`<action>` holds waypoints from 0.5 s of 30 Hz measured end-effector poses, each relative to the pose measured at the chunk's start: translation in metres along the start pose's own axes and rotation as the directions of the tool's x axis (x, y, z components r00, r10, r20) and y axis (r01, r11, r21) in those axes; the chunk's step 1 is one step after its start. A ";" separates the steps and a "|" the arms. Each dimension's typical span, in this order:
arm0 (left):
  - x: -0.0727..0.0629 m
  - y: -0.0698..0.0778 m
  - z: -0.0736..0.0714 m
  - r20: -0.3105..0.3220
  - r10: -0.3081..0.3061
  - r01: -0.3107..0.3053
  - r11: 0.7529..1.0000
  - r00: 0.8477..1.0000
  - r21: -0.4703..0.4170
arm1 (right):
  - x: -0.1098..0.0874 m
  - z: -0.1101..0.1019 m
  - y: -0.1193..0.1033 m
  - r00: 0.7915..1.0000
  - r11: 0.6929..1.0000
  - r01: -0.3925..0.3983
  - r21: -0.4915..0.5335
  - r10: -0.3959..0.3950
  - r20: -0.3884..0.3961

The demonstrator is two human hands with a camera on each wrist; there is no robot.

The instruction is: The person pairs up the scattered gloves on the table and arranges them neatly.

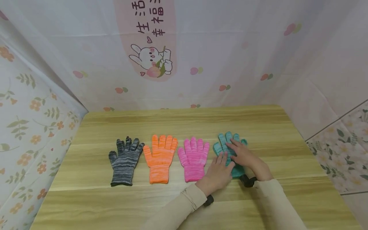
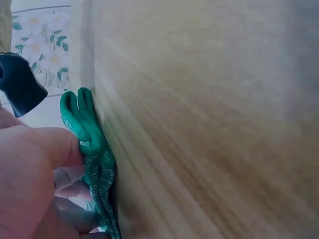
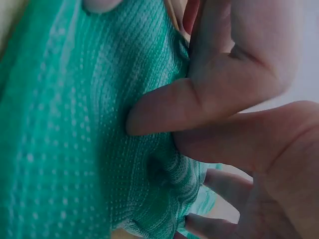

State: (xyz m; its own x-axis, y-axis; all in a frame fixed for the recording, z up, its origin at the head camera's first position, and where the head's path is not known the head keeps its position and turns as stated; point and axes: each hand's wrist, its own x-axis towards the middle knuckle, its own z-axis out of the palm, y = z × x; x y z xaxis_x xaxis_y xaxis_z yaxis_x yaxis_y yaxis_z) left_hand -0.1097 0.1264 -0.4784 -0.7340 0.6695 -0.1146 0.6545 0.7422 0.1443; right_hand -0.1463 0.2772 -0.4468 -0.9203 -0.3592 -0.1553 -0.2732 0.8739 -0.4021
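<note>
A green knit glove lies flat on the table at the right end of a row of gloves, its fingers pointing away. My left hand rests on its lower left part with extended fingers. From the right, my right hand lies over its palm and finger bases, partly covering it. In the left wrist view, the thumb and fingers touch the side of the green glove. Fingertips press on the ribbed fabric of the green glove in the right wrist view. Nearest on the left is a pink glove.
Farther left in the row lie an orange glove and a grey-black striped glove. They lie on a wood-grain table. A printed white curtain hangs behind it, and a floral cloth is on the left.
</note>
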 end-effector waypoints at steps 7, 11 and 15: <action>-0.001 -0.004 -0.003 -0.009 0.012 -0.013 1.000 1.000 -0.004 | 0.000 0.001 0.002 0.995 0.998 -0.021 0.058 0.015 0.097; -0.001 -0.008 -0.004 -0.057 0.035 -0.036 0.999 0.998 -0.028 | -0.001 0.003 0.004 0.992 0.996 -0.034 0.086 0.023 0.124; -0.004 -0.020 -0.008 -0.178 0.073 -0.087 0.993 0.981 -0.075 | -0.001 0.004 0.002 0.992 0.996 -0.054 0.075 0.045 0.119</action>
State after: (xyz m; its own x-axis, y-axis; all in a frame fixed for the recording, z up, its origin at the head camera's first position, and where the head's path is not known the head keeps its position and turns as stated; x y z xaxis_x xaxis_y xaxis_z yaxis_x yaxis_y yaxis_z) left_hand -0.1216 0.1087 -0.4726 -0.7051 0.7053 0.0734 0.7005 0.6765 0.2274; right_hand -0.1444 0.2780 -0.4509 -0.8917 -0.3560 -0.2795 -0.2014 0.8651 -0.4593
